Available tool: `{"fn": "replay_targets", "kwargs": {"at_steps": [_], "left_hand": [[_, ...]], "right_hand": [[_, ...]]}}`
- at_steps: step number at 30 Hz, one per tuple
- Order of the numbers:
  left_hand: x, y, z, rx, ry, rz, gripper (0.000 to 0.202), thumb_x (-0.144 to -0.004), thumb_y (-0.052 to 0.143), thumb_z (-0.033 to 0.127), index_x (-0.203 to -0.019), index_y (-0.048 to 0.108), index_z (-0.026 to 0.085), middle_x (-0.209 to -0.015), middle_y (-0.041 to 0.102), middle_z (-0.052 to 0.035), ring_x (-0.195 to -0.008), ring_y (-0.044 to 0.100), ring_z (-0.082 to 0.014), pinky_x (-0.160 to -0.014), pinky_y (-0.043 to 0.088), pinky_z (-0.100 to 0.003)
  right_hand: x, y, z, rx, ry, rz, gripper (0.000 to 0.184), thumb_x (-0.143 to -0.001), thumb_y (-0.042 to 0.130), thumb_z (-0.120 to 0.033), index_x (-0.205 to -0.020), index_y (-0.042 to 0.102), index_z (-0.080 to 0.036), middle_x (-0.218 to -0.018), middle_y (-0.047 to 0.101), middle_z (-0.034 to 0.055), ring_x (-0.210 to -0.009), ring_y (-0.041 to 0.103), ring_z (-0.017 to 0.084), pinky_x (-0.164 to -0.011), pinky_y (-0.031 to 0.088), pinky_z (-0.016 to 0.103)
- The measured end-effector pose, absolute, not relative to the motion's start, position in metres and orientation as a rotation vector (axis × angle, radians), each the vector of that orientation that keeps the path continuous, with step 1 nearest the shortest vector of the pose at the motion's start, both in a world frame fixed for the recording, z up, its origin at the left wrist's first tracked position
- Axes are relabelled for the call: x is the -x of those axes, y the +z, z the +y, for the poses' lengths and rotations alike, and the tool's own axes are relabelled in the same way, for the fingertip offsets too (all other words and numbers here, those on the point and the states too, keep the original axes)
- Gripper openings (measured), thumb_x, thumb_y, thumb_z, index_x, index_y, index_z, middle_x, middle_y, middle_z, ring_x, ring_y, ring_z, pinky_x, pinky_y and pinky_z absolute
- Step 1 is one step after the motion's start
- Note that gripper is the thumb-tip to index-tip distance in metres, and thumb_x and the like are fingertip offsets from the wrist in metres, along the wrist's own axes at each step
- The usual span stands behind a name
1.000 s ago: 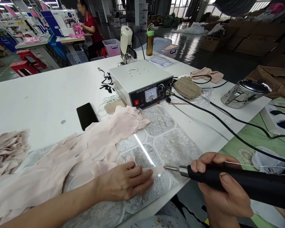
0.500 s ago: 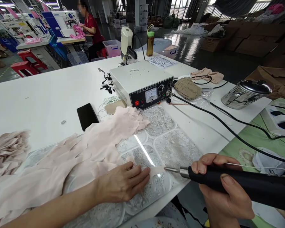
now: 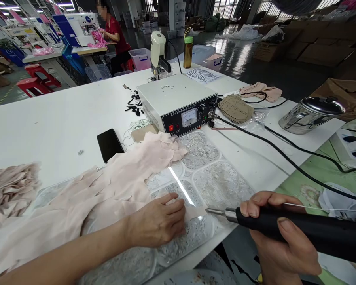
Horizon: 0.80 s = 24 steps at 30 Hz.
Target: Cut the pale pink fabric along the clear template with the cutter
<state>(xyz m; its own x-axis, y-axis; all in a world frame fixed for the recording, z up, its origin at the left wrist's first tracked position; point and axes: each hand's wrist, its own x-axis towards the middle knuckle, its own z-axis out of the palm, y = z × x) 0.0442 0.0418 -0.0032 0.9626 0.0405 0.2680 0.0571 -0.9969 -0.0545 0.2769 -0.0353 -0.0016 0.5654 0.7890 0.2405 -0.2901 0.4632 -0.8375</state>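
Observation:
My right hand [image 3: 281,229] wraps round the black handle [image 3: 323,233] of an ultrasonic welding handpiece, with the thumb on its near side. Its pointed metal tip [image 3: 215,211] meets the end of a narrow pale pink fabric strip [image 3: 195,213] on a clear patterned mat [image 3: 225,180]. My left hand [image 3: 157,219] rests on the mat, fingers curled down over the strip's other end; the fingertips are hidden. Beside and behind this hand, a heap of pale pink fabric pieces [image 3: 118,170] spreads across the mat to the left.
Behind the mat stands the welder's control box [image 3: 178,99], its black cable [image 3: 273,154] running right. A phone [image 3: 109,145], metal pot [image 3: 311,114], card patterns [image 3: 236,107], bottle [image 3: 188,53] and bunched fabric [image 3: 12,190] lie around. A co-worker [image 3: 115,35] sits at a sewing machine.
My left hand's fingers have drawn in and curled more, and the small fabric fold behind them is covered. The handpiece tip stays at the strip's end. The view has shifted slightly.

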Motion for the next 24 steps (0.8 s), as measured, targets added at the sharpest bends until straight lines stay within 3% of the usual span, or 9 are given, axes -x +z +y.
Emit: {"fn": "replay_targets", "kwargs": {"at_steps": [4, 7, 10, 16, 24], "left_hand": [[-0.047, -0.0046, 0.0427, 3.019, -0.462, -0.073, 0.019, -0.093, 0.057, 0.011, -0.075, 0.064, 0.01, -0.089, 0.066, -0.0098, -0.096, 0.06, -0.0216, -0.089, 0.05, -0.038], [-0.0477, -0.0014, 0.0449, 3.04, -0.456, 0.007, 0.012, -0.094, 0.053, 0.009, -0.091, 0.065, 0.008, -0.095, 0.067, -0.0115, -0.095, 0.061, -0.02, -0.083, 0.052, -0.035], [-0.0473, 0.0024, 0.0469, 3.076, -0.384, 0.055, 0.019, -0.097, 0.047, 0.008, -0.105, 0.064, 0.006, -0.101, 0.067, -0.0131, -0.093, 0.062, -0.019, -0.079, 0.053, -0.033], [-0.0436, 0.0024, 0.0471, 3.074, -0.264, 0.073, 0.026, -0.098, 0.042, 0.008, -0.11, 0.064, 0.003, -0.118, 0.064, -0.0161, -0.091, 0.062, -0.0198, -0.071, 0.052, -0.031], [-0.0408, 0.0001, 0.0477, 3.016, -0.246, 0.08, 0.028, -0.098, 0.041, 0.008, -0.118, 0.06, 0.003, -0.122, 0.063, -0.0193, -0.096, 0.062, -0.0205, -0.072, 0.053, -0.032]], "right_hand": [[-0.2789, -0.0018, -0.0379, 0.853, 0.742, -0.673, 0.016, -0.071, 0.065, -0.03, -0.083, 0.062, -0.02, -0.072, 0.059, 0.0012, -0.052, 0.052, 0.012, -0.046, 0.047, 0.03], [-0.2806, -0.0007, -0.0387, 0.849, 0.745, -0.67, 0.016, -0.071, 0.066, -0.03, -0.083, 0.063, -0.02, -0.072, 0.06, 0.0018, -0.051, 0.052, 0.012, -0.045, 0.048, 0.031], [-0.2818, -0.0002, -0.0386, 0.827, 0.748, -0.667, 0.017, -0.071, 0.067, -0.03, -0.084, 0.063, -0.019, -0.071, 0.059, 0.0018, -0.051, 0.052, 0.012, -0.045, 0.048, 0.03], [-0.284, -0.0029, -0.038, 0.813, 0.777, -0.676, 0.017, -0.072, 0.066, -0.03, -0.084, 0.063, -0.019, -0.074, 0.06, 0.0019, -0.052, 0.054, 0.012, -0.047, 0.05, 0.03], [-0.2857, -0.0063, -0.0372, 0.794, 0.783, -0.677, 0.015, -0.073, 0.064, -0.029, -0.085, 0.062, -0.019, -0.075, 0.06, 0.0026, -0.053, 0.055, 0.012, -0.048, 0.05, 0.03]]}}
